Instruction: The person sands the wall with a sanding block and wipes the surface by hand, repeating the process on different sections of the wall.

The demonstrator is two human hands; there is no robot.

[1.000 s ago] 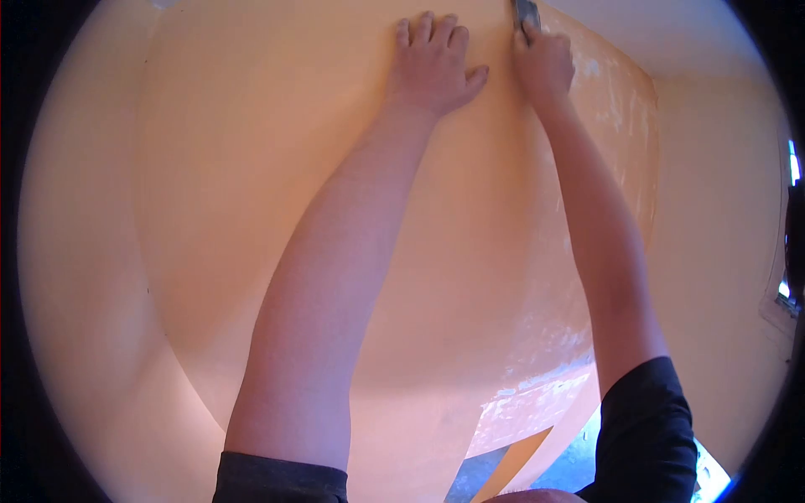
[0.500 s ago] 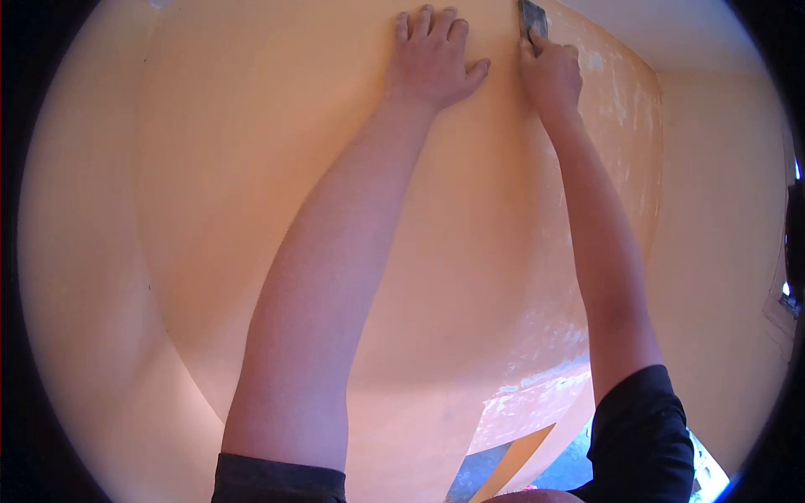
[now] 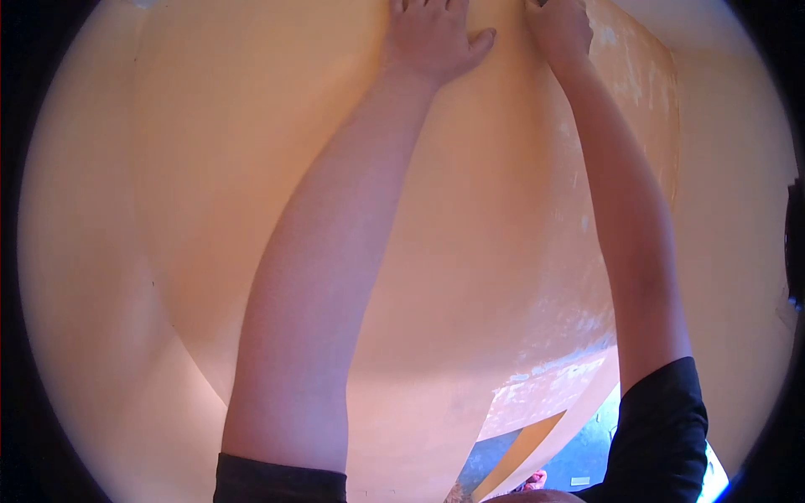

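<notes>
Flat against the orange wall (image 3: 470, 251), my left hand (image 3: 432, 38) rests at the top of the view, fingers apart and their tips cut off by the edge. To its right, my right hand (image 3: 562, 29) is closed around a dark scraper (image 3: 541, 2), of which only a sliver shows at the top edge. Beside and below my right hand, the wall bears pale, scraped-looking patches (image 3: 625, 67). Both arms reach upward.
A side wall (image 3: 729, 184) stands on the right, with a dark object (image 3: 794, 243) at its far edge. Low down, a slanted opening shows a blue surface (image 3: 579, 457) and a small reddish thing (image 3: 535, 480). Another wall (image 3: 75, 251) curves along the left.
Both hands now sit higher in the view. The scraper has moved up with my right hand and is mostly out of frame. My right arm has shifted right.
</notes>
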